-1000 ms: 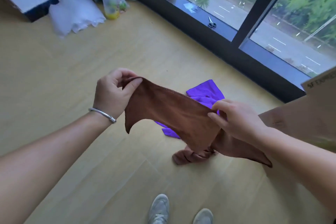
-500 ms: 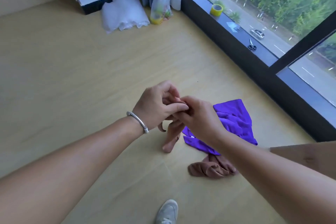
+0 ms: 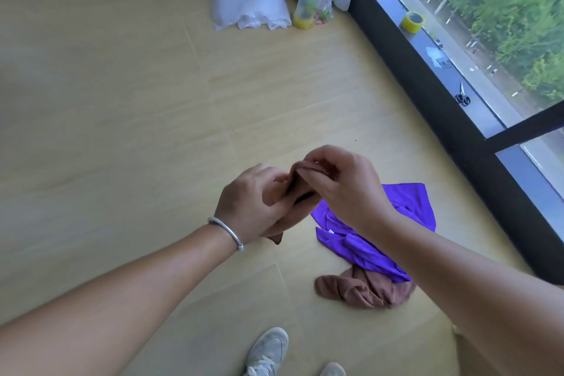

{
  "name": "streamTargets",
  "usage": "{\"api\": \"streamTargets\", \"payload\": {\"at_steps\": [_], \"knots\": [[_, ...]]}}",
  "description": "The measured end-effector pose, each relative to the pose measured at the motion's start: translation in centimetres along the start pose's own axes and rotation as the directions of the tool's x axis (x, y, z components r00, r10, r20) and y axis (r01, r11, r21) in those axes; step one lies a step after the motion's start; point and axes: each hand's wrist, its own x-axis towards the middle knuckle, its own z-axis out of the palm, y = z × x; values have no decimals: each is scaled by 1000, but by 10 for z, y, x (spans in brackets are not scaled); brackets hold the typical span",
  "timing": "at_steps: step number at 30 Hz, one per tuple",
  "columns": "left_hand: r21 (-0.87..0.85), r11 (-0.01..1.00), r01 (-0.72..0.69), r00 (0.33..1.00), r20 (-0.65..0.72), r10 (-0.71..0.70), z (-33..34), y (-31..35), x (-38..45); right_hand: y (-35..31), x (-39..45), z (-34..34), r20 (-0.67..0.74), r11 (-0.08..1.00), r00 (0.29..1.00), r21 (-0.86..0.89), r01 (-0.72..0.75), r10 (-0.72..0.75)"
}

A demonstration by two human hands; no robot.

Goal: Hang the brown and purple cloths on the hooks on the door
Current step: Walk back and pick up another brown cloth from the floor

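- The floor [image 3: 122,131] carries the cloths not yet taken; no door and no hooks are in view, so hanging is, I judge, not yet begun.
- Purple cloth [image 3: 406,207]: one, flat on the floor near the window wall; one more brown cloth [image 3: 363,290] lies crumpled just beside it, touching its near edge; so two brown and one purple in all.
- Left hand [image 3: 250,207] and right hand [image 3: 345,189]: two, close together above the floor; the fingers of both pinch one held cloth [image 3: 302,189], brown, gathered small between them, a tail hanging below the left hand.
- Step in hand, as I judge: finding a corner or loop of the held cloth; the next move calls for keeping this pinch, turning to the door and setting that part over a hook.
- Shoes [image 3: 268,351]: two, at the bottom edge.
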Motion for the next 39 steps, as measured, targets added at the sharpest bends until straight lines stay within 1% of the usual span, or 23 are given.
{"api": "streamTargets", "payload": {"at_steps": [3,5,7,13,17,22,25,29,36,39], "knots": [[40,999,27,996,-83,-24,9,-6,5,-2,2,2,11,999,999,12,41,-42],[94,995,33,994,-109,-22,14,-13,10,-1,3,0,42,997,997,30,67,-68],[148,987,61,991,-130,-42,15,-22,12,1,8,-6,61,994,993,-7,105,-105],[254,943,214,967,-190,-169,2,-44,12,8,30,-46,24,976,981,-100,193,-191],[329,904,273,950,-240,-200,-10,-51,11,22,51,-74,36,970,976,-111,217,-214],[425,838,343,928,-289,-234,-38,-59,14,38,79,-88,-6,970,979,-134,203,-206],[455,811,368,911,-350,-217,-61,-59,19,39,92,-84,-4,976,983,-126,179,-181],[459,786,414,876,-434,-208,-92,-51,26,28,105,-78,-29,991,992,-65,117,-119],[486,740,465,817,-557,-148,-136,-31,7,2,103,-80,-53,990,989,-34,136,-138],[487,751,446,806,-584,-100,-142,-30,-19,0,86,-77,-43,989,988,-28,147,-148]]}}
